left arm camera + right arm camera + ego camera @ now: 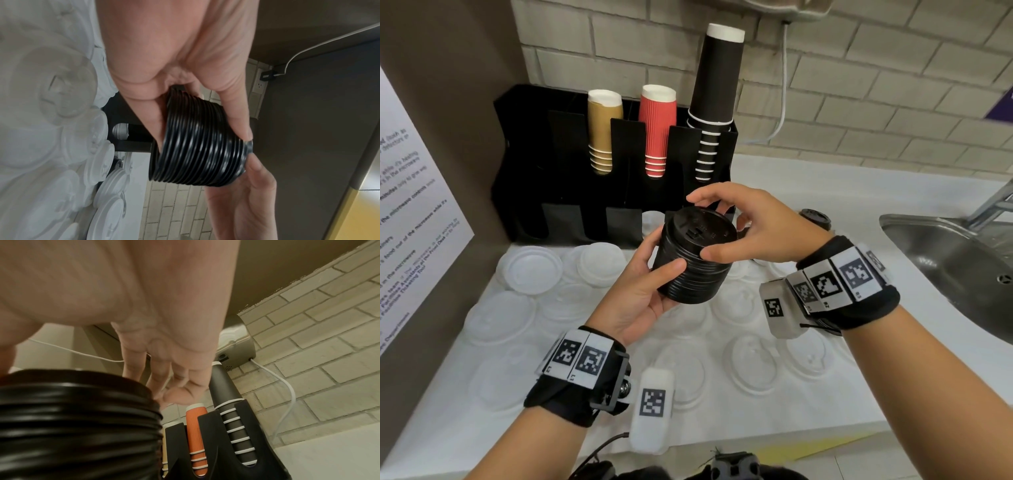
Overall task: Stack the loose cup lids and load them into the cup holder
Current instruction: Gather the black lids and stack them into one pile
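A tall stack of black cup lids [695, 260] [199, 142] [78, 423] is held in the air in front of the black cup holder [571, 205] [213, 434]. My left hand [647, 284] grips the stack from below and the side, thumb across its ribbed wall. My right hand [743, 222] caps the stack's top, thumb on the near rim and fingers [156, 379] curled over the far rim. Many loose white lids [530, 270] [68, 87] lie spread over the white counter. One white lid [652, 219] sits in a lower slot of the holder.
The holder's upper slots carry gold cups [604, 133], red cups [657, 130] and a tall stack of black cups [715, 99]. A single black lid [815, 219] lies on the counter at right. A steel sink [955, 267] is at far right, a brown wall panel at left.
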The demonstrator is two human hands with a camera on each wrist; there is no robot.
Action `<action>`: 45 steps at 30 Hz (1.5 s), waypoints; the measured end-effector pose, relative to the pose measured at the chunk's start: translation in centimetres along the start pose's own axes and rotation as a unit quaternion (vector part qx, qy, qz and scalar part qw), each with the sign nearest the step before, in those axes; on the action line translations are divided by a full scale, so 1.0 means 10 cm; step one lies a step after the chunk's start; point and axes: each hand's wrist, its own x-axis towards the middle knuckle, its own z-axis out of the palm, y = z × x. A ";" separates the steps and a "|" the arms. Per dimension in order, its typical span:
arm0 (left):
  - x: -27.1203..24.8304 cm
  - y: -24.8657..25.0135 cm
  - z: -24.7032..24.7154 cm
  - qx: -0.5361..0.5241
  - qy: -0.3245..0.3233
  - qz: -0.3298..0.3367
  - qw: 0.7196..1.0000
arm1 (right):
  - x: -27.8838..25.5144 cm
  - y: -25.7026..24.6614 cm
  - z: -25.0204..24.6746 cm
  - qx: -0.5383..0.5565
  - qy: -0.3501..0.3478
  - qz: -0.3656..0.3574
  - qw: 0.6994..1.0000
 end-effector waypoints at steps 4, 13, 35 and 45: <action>0.03 -0.01 0.02 -0.009 -0.007 0.001 1.000 | -0.09 0.02 -0.07 0.046 0.036 0.039 0.998; 0.13 -0.05 -0.05 -0.042 0.007 0.031 0.999 | -0.67 0.82 -0.58 -0.180 -0.002 0.408 0.895; 0.16 -0.11 0.08 -0.038 0.000 0.014 0.999 | -0.99 1.24 -0.26 -0.522 -0.158 0.420 0.725; 0.16 -0.12 0.18 -0.036 -0.016 0.001 0.999 | -0.56 0.46 -0.37 -0.142 0.110 0.145 0.973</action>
